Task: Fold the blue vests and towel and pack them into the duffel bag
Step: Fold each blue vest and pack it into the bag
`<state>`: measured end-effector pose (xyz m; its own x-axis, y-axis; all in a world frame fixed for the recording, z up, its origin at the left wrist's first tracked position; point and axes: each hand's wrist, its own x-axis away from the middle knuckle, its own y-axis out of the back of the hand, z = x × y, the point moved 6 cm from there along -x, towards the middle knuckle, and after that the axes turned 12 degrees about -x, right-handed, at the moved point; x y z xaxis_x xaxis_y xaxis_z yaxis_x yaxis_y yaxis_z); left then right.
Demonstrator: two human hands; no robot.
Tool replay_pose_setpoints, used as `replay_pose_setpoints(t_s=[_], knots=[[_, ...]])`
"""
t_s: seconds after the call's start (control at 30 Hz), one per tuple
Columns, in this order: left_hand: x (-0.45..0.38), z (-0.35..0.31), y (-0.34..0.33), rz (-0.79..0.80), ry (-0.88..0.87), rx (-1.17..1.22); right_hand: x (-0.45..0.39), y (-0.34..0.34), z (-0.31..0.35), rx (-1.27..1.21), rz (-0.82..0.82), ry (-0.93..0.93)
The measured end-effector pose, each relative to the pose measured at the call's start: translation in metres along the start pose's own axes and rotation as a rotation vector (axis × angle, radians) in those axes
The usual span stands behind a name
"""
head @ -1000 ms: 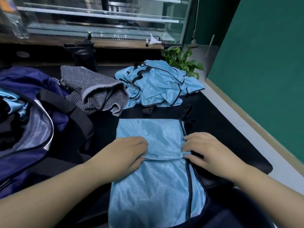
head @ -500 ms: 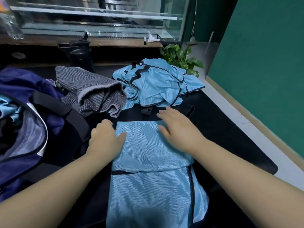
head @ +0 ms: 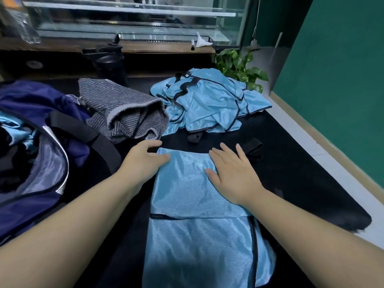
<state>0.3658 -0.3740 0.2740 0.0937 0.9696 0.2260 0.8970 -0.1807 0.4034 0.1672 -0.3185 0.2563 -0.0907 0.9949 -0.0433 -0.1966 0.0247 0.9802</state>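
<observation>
A light blue vest (head: 187,196) with black trim lies flat on the black mat (head: 291,163) in front of me, its far part folded over. My right hand (head: 232,173) lies flat on the upper fold with fingers straight and spread. My left hand (head: 143,161) rests at the fold's far left corner, thumb on the fabric, fingers relaxed. A heap of unfolded blue vests (head: 209,102) sits further back. The grey striped towel (head: 124,113) lies crumpled left of that heap. The navy duffel bag (head: 31,146) stands open at the left with blue fabric inside.
A black bottle (head: 110,63) stands behind the towel. A green potted plant (head: 239,65) is behind the vest heap. A glass display case (head: 135,17) runs along the back. The green wall (head: 336,80) and pale floor border the mat's right edge.
Both hands let go of the vest's edge after carrying it away from me and folding it over. They now lie on the folded part near its far edge.
</observation>
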Motion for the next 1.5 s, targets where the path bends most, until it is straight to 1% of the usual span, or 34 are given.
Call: replay_pose_setpoints(t_s=[0.1,0.2,0.27,0.3,0.4,0.43,0.47,0.5,0.57,0.6,0.63,0.67,0.73,0.77,0.9,0.97,1.03,1.1,1.17,1.23,1.27,1.33,1.4,1.5], knots=[[0.004,0.004,-0.008,0.091,-0.022,0.038,-0.001,-0.001,0.000,-0.005,-0.007,0.003],[0.004,0.012,-0.010,0.105,-0.049,-0.018,0.000,-0.001,0.001,-0.017,-0.009,0.006],[0.007,0.014,-0.012,0.058,-0.082,-0.139,0.001,0.001,0.001,-0.031,-0.016,0.002],[0.009,0.014,-0.012,0.011,-0.088,-0.218,0.001,0.002,0.001,-0.041,-0.016,-0.007],[0.013,0.009,-0.007,-0.143,-0.023,-0.422,0.002,0.002,0.000,-0.067,-0.022,-0.015],[0.014,0.003,-0.005,-0.182,-0.052,-0.502,0.002,0.002,0.000,-0.069,-0.022,-0.015],[0.014,-0.005,-0.005,-0.189,-0.136,-0.619,0.001,0.001,-0.001,-0.070,-0.022,-0.016],[0.015,-0.014,-0.011,-0.161,-0.264,-0.758,0.001,0.001,-0.001,-0.072,-0.024,-0.016],[0.017,-0.022,-0.030,-0.009,-0.520,-1.016,0.001,0.001,-0.002,-0.074,-0.037,-0.012],[0.018,-0.019,-0.040,0.087,-0.583,-1.126,0.000,0.001,-0.002,-0.075,-0.047,-0.010],[0.018,-0.013,-0.047,0.174,-0.601,-1.211,0.001,0.000,-0.002,-0.075,-0.056,-0.009],[0.017,-0.004,-0.052,0.243,-0.581,-1.265,0.001,0.000,-0.002,-0.072,-0.062,-0.011],[0.014,0.010,-0.055,0.320,-0.497,-1.278,0.003,0.000,-0.006,-0.085,-0.068,-0.058],[0.012,0.014,-0.054,0.326,-0.461,-1.264,0.004,0.001,-0.009,-0.105,-0.076,-0.099],[0.000,0.017,-0.045,0.271,-0.393,-1.190,0.005,0.007,-0.028,-0.288,-0.151,-0.256],[-0.006,0.014,-0.039,0.203,-0.378,-1.131,0.002,0.011,-0.034,-0.311,-0.140,-0.264],[-0.016,0.009,-0.031,0.108,-0.351,-1.070,-0.007,0.016,-0.039,-0.294,-0.062,-0.230],[-0.028,0.002,-0.022,0.068,-0.284,-1.043,-0.016,0.025,-0.044,-0.367,0.063,-0.230],[-0.040,-0.004,-0.017,0.153,-0.206,-1.013,-0.023,0.035,-0.047,-0.420,0.241,-0.260],[-0.047,-0.009,-0.015,0.284,-0.188,-0.980,-0.029,0.043,-0.046,-0.363,0.399,-0.260],[-0.049,-0.012,-0.015,0.327,-0.196,-0.960,-0.032,0.045,-0.045,-0.314,0.451,-0.252],[-0.054,-0.017,-0.014,0.357,-0.206,-0.898,-0.038,0.045,-0.043,-0.234,0.520,-0.246],[-0.059,-0.018,-0.011,0.351,-0.201,-0.840,-0.043,0.043,-0.042,-0.177,0.573,-0.252],[-0.066,-0.014,-0.008,0.379,-0.177,-0.822,-0.048,0.041,-0.043,-0.162,0.611,-0.293]])
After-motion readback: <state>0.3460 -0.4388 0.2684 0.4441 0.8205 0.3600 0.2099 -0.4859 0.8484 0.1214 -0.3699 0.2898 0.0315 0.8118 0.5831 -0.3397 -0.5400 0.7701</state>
